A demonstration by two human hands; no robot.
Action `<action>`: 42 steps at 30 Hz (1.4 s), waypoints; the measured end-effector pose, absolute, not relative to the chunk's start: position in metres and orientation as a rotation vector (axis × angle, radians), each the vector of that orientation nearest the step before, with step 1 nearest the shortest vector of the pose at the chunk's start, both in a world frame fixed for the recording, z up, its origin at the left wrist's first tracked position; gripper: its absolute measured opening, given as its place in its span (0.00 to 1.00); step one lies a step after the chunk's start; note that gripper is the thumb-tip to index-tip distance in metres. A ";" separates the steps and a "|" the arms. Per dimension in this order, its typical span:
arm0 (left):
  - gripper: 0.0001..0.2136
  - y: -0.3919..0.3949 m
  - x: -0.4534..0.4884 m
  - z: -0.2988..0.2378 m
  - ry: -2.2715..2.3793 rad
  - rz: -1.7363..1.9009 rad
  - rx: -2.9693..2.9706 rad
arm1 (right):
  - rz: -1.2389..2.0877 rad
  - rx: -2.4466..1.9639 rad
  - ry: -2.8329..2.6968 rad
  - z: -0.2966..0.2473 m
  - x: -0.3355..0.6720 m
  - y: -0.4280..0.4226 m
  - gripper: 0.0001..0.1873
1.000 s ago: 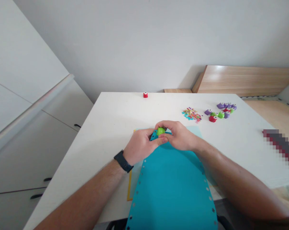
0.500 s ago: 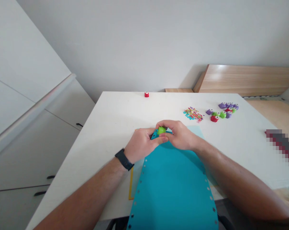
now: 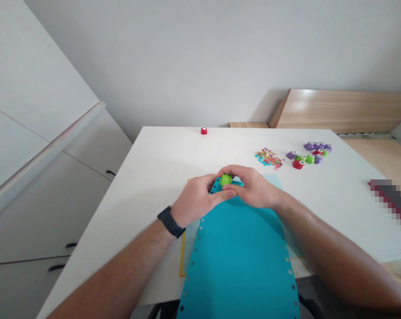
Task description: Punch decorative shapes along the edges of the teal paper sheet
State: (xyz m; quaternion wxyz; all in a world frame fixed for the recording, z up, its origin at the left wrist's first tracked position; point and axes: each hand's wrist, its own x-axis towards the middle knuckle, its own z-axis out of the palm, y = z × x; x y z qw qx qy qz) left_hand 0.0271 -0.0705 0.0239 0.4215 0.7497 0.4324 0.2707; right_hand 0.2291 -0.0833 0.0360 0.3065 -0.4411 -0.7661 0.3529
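Observation:
A small green punch (image 3: 225, 180) sits on the far edge of a teal paper sheet (image 3: 240, 252). My left hand (image 3: 195, 199) and my right hand (image 3: 252, 188) both pinch it, thumbs pressed against it from the near side. The sheet runs from the hands toward me and hangs over the table's front edge. Small punched holes line both of its long edges. A black band is on my left wrist.
On the white table (image 3: 160, 164), a pile of coloured paper bits (image 3: 267, 158) and several purple, green and red punches (image 3: 309, 153) lie far right. A lone red punch (image 3: 204, 130) stands at the far edge. White cabinets (image 3: 37, 177) stand left. Lighter sheets (image 3: 276, 180) lie under the teal one.
Both hands have stayed closed on the green punch at the sheet's far edge, shifting only slightly. The sheet has barely moved.

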 end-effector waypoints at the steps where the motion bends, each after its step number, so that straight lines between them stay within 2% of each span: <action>1: 0.20 -0.070 0.027 0.023 1.084 0.680 1.868 | 0.939 -1.166 -2.025 0.036 0.229 -0.083 0.18; 14: 0.14 -0.068 0.025 0.020 1.012 0.697 1.751 | 0.993 -1.143 -2.004 0.041 0.235 -0.085 0.17; 22: 0.16 -0.066 0.024 0.013 0.964 0.664 1.693 | 0.970 -1.180 -1.989 0.043 0.240 -0.084 0.18; 42: 0.11 -0.070 0.025 0.019 1.040 0.705 1.750 | 0.967 -1.221 -1.999 0.041 0.245 -0.084 0.18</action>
